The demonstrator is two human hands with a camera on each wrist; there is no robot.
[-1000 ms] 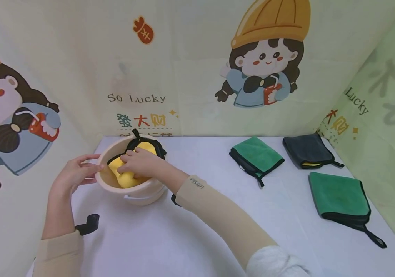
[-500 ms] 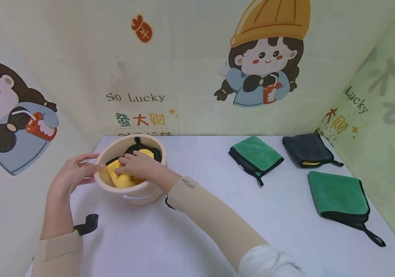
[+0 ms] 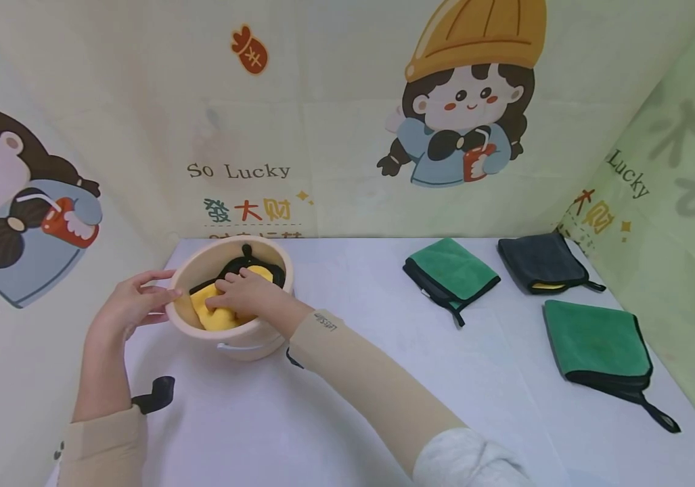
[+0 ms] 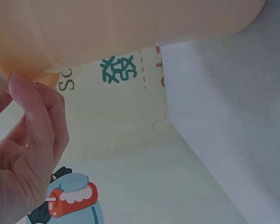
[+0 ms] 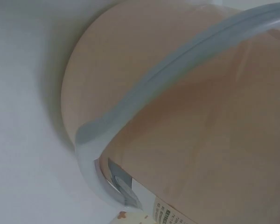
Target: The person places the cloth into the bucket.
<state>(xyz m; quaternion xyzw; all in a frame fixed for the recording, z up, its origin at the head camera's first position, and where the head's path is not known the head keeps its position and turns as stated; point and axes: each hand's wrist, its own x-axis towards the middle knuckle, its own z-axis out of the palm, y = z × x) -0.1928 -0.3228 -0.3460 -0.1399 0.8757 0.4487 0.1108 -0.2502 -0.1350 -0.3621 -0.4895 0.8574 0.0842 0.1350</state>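
Observation:
A cream bucket (image 3: 201, 332) stands at the back left of the table. On the left side, my left hand (image 3: 130, 302) grips its rim, thumb and fingertips at the edge; the left wrist view shows that hand (image 4: 32, 130) too. My right hand (image 3: 252, 292) reaches over the front into the bucket and holds a yellow towel (image 3: 220, 319) with black trim, its fingers sunk into the fabric. The towel's black loop (image 3: 247, 251) sticks up at the back, inside the rim. In the right wrist view the bucket's wall (image 5: 200, 130) hides that hand.
To the right lie folded towels: a small green one (image 3: 455, 269), a dark grey one (image 3: 536, 260) and a larger green one (image 3: 597, 341). A pale handle (image 5: 144, 93) hangs down the bucket's near side. A printed curtain (image 3: 335, 135) hangs behind the table.
My right hand has pushed the yellow towel down, so its black edge and loop, above the rim before, now sit inside the bucket. The left hand stays at the rim.

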